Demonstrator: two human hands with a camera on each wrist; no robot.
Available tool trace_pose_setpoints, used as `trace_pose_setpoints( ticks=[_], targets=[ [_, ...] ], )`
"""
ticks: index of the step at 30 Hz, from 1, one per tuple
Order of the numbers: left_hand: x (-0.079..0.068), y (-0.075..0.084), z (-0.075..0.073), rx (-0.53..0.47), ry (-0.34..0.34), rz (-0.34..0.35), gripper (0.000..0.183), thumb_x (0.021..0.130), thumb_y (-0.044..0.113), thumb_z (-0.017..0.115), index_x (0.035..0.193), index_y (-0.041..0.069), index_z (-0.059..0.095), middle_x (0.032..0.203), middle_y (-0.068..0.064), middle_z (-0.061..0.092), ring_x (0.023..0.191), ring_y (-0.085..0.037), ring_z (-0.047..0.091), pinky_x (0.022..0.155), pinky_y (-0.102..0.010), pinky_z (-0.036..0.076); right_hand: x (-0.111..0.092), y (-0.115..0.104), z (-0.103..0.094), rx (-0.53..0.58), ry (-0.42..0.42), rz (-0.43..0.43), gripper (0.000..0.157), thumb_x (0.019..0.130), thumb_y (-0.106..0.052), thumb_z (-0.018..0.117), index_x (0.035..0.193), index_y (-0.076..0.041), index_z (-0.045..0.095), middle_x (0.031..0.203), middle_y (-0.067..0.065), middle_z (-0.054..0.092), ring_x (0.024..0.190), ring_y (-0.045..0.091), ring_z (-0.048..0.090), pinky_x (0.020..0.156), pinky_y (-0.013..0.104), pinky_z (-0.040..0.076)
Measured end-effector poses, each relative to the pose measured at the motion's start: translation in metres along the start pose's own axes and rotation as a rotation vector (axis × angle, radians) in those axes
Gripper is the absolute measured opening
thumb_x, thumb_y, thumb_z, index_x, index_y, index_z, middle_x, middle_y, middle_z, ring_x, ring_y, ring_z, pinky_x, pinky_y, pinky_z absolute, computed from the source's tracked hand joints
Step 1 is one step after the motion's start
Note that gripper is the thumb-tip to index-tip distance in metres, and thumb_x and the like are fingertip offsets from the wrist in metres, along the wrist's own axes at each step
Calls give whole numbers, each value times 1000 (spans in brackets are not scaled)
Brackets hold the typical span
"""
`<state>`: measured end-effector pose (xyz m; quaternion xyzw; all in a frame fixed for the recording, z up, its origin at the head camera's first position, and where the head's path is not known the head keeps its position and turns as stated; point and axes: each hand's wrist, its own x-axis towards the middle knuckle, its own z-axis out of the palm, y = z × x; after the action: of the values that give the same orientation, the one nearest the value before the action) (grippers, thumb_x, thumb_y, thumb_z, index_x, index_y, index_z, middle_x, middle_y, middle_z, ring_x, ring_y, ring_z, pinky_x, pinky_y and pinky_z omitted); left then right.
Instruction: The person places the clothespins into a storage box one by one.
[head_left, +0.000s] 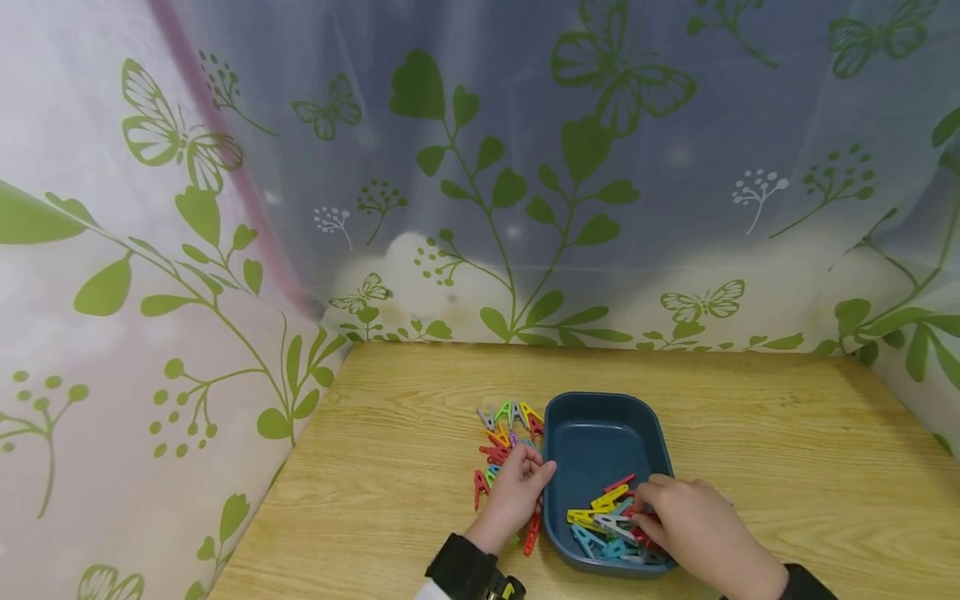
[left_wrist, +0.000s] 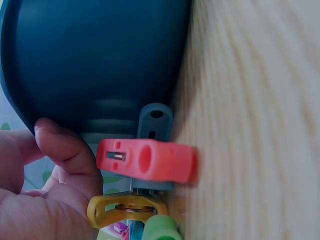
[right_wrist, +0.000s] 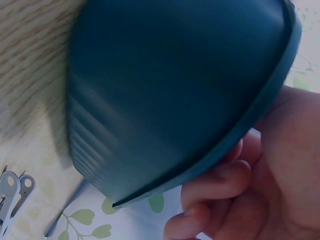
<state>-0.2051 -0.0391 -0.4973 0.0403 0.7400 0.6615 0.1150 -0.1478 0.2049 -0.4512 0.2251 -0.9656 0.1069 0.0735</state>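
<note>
A dark blue plastic basin stands on the table with several clothespins in its near end, yellow, blue, grey and red. My left hand pinches the basin's left rim between thumb and finger. Beside it, outside the basin, lies a pile of mixed-colour clothespins; a red clothespin and a yellow clothespin show close up in the left wrist view. My right hand reaches over the right rim, fingers bent down among the clothespins. What lies between its fingertips is hidden.
The light wooden table meets a curtain printed with leaves and butterflies at the back and sides. Grey clothespins lie on the table outside the basin, in the right wrist view.
</note>
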Motion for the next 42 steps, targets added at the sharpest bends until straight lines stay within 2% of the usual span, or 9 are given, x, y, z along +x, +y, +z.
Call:
trace_pose_setpoints(
  ticks=[10, 17, 24, 32, 36, 42],
  targets=[
    [1, 0, 1, -5, 1, 1, 15, 106, 19, 59, 104, 9, 48, 77, 0, 51, 60, -15, 48, 58, -28, 44, -1, 2, -6, 25, 35, 0, 17, 84, -23, 86, 79, -26, 70, 72, -16, 51, 55, -6, 39, 52, 21, 35],
    [1, 1, 1, -2, 0, -4, 15, 106, 20, 59, 105, 9, 49, 78, -1, 51, 60, -15, 49, 58, -28, 44, -1, 15, -14, -10, 68, 74, 15, 86, -23, 84, 83, -24, 70, 77, -13, 58, 57, -4, 41, 54, 22, 37],
    [2, 1, 2, 6, 1, -1, 15, 106, 19, 59, 105, 9, 49, 77, 0, 51, 60, -15, 49, 58, -28, 44, -4, 38, -24, -18, 96, 161, 11, 88, -20, 82, 89, -17, 71, 76, -9, 58, 55, 3, 37, 52, 24, 32],
    [1, 1, 2, 7, 10, -7, 15, 106, 20, 59, 105, 9, 49, 78, 0, 52, 60, -15, 48, 58, -28, 44, -6, 64, -22, -42, 19, 210, 10, 87, -14, 81, 88, -14, 71, 70, -7, 52, 56, 8, 40, 52, 27, 34],
    [1, 0, 1, 12, 12, -8, 16, 106, 21, 60, 105, 9, 49, 77, 0, 52, 60, -15, 49, 58, -28, 44, -5, 70, -14, -51, -50, 212, 10, 86, -14, 82, 88, -12, 72, 73, -5, 58, 59, 9, 44, 53, 29, 39],
    [1, 0, 2, 9, 9, -11, 16, 106, 20, 60, 105, 9, 49, 78, 0, 52, 60, -15, 48, 58, -28, 44, -1, 75, -2, -31, -124, 233, 10, 85, -12, 82, 89, -10, 72, 85, 2, 69, 68, 12, 61, 60, 37, 52]
  ],
)
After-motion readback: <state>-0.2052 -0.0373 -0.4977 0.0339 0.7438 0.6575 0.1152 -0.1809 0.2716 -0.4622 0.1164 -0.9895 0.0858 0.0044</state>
